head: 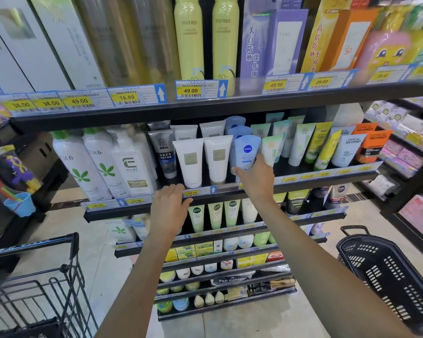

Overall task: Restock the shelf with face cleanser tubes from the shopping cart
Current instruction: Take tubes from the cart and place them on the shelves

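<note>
My right hand (253,178) grips the lower end of a light blue NIVEA cleanser tube (246,153), which stands at the front of the middle shelf (303,180). More blue tubes stand behind it. Two white tubes (200,161) stand just left of it, and a grey MEN tube (164,152) is further left. My left hand (170,207) rests with curled fingers on the shelf's front edge by a price tag, holding nothing. The black shopping cart (34,289) is at the lower left; its contents are hidden from view.
Green, yellow, white and orange tubes (327,147) fill the shelf's right part, white bottles (103,164) the left. Tall boxes and yellow spray cans stand on the upper shelf. Lower shelves hold more tubes. A black plastic basket (388,276) sits on the floor at right.
</note>
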A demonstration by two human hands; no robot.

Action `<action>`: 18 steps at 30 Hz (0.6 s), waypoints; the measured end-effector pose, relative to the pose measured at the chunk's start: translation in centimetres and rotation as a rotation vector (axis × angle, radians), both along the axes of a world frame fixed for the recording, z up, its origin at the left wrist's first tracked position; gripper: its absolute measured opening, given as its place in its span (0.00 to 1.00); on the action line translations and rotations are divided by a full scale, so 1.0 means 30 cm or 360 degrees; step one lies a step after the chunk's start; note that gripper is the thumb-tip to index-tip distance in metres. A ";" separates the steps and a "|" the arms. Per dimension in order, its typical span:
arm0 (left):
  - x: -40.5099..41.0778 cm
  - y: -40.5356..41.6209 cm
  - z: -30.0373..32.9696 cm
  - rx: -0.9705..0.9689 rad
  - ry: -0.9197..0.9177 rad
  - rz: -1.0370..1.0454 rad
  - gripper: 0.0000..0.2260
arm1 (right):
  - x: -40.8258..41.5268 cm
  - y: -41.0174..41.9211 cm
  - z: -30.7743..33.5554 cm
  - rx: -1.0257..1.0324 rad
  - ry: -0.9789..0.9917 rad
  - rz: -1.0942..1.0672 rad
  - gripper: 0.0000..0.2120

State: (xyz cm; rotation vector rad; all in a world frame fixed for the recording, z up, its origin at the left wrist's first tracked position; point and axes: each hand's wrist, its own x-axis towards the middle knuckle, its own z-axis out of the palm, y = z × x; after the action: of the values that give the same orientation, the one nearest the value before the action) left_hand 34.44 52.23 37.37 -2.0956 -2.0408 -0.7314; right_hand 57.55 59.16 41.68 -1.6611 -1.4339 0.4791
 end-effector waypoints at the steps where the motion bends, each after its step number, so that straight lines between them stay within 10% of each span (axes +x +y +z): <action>1: 0.000 0.000 0.001 -0.0001 -0.0003 0.0001 0.10 | -0.001 0.002 0.002 -0.0004 0.0003 -0.0003 0.24; 18: 0.003 -0.013 0.007 -0.0022 -0.0009 0.0006 0.10 | 0.004 -0.023 0.017 -0.0038 0.0068 0.0020 0.23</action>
State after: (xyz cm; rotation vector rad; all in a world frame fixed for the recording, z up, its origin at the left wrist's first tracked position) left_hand 34.51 51.85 37.59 -2.0986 -2.0579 -0.7259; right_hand 57.68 58.46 42.20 -1.6520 -1.4129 0.5378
